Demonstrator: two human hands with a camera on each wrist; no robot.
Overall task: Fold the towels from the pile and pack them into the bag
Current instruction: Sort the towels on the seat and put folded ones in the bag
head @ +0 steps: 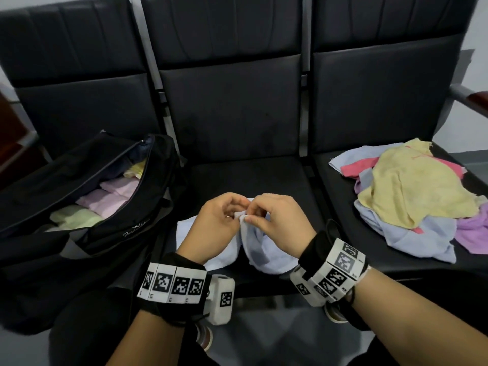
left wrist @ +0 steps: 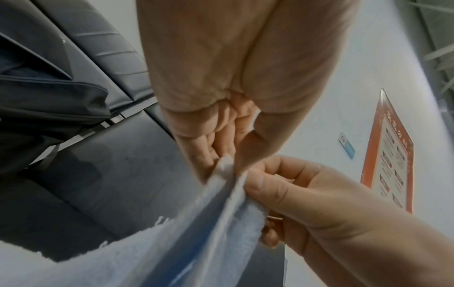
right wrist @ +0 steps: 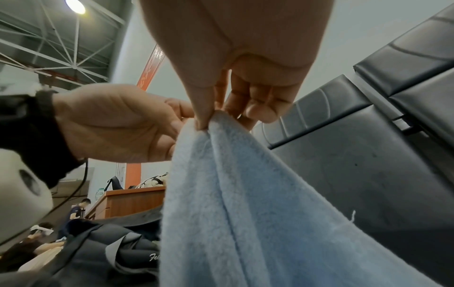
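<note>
Both hands, left hand (head: 220, 220) and right hand (head: 280, 217), pinch one raised corner of the light-blue towel (head: 266, 252) hanging below them.

I can make out white script starting "Fe" on the black bag (right wrist: 137, 258), the rest hidden. The orange-framed poster's (left wrist: 390, 153) print is too blurred for me to read.

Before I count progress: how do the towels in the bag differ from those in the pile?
The towels in the bag are folded into compact blocks; the pile lies crumpled and spread loose. The bag's towels sit side by side in a row; the pile's overlap in a heap. Both include yellow and purple ones.
</note>
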